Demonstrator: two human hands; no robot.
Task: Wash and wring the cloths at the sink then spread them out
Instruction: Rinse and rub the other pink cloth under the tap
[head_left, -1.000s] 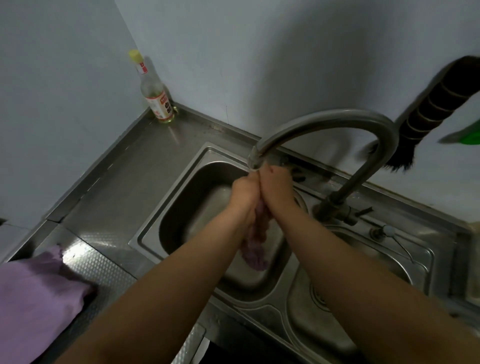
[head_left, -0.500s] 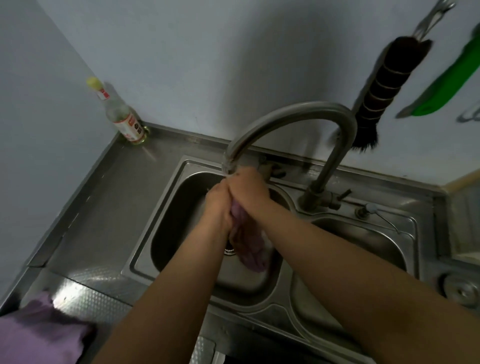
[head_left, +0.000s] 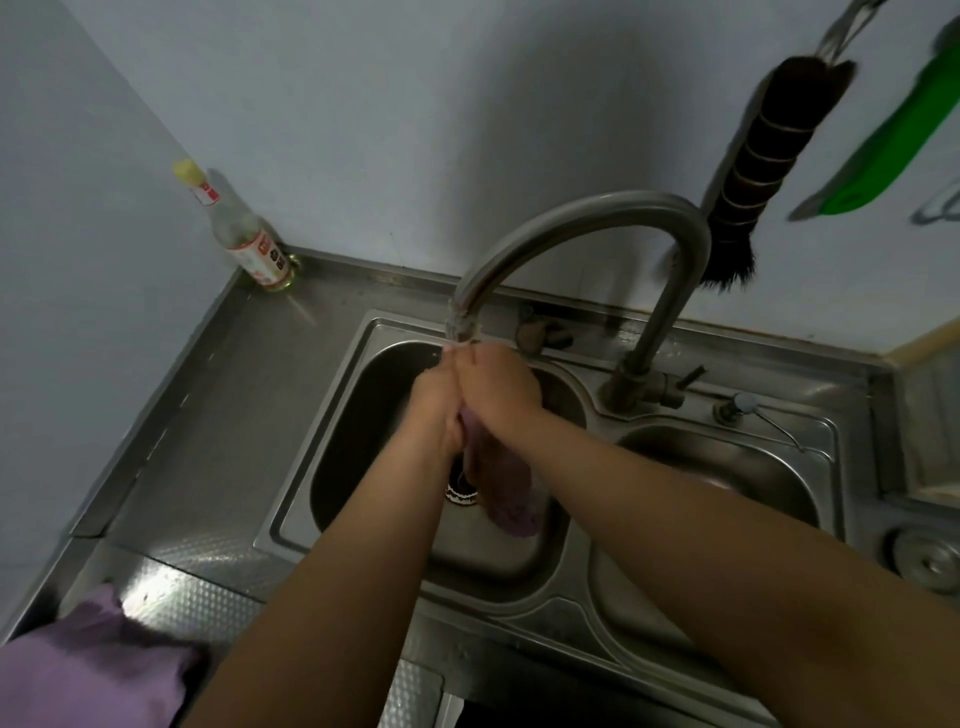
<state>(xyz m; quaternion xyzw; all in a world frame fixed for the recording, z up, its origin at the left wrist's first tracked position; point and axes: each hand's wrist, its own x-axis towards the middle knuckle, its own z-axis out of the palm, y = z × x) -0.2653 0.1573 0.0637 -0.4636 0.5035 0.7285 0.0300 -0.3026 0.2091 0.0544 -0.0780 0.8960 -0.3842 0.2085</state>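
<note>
At frame centre, the left hand (head_left: 434, 410) and right hand (head_left: 498, 387) clench 1 purple cloth (head_left: 506, 488) under the faucet (head_left: 571, 218); loosened fingers could drop it into the sink (head_left: 363, 332)

A wet purple cloth (head_left: 506, 488) is held bunched over the left sink basin (head_left: 363, 415); another purple cloth (head_left: 88, 670) lies on the counter.

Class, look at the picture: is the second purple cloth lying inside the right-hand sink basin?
No: the second purple cloth lies on the counter at lower left, outside both basins.
</note>
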